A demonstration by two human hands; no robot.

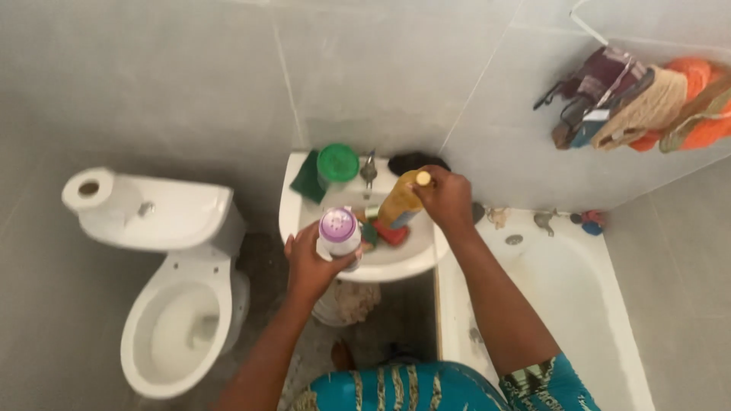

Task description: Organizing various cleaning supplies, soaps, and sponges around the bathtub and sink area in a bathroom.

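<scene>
Leftmost, a roll of toilet paper [89, 189] rests on the cistern lid of a white toilet [183, 304] in the lower-left quarter of the frame; the bowl stands open, seat up.

At centre, the left hand [308, 266] grips a white bottle with a purple cap [339, 233]. The fingers are curled round the bottle body and pressed against it, and the bottle is held upright over the front rim of the white washbasin [411, 262], probably to keep its contents in.

Behind it, toward the wall, a green-lidded container [337, 164] and a green cloth [308, 176] sit on the basin's back ledge beside the tap [368, 170]. Red and green items lie in the bowl; their kind cannot be told.

Right of centre, the right hand [445, 199] closes over the neck of a yellow bottle [400, 202], fingers wrapped round it just under the cap. This bottle tilts with its base low in the basin bowl.

Further right, a white bathtub [609, 320] runs along the lower-right edge, with fittings at its head. In the upper right, sponges and cloths [647, 103] hang from a wall rack, clear of the wet surfaces.
</scene>
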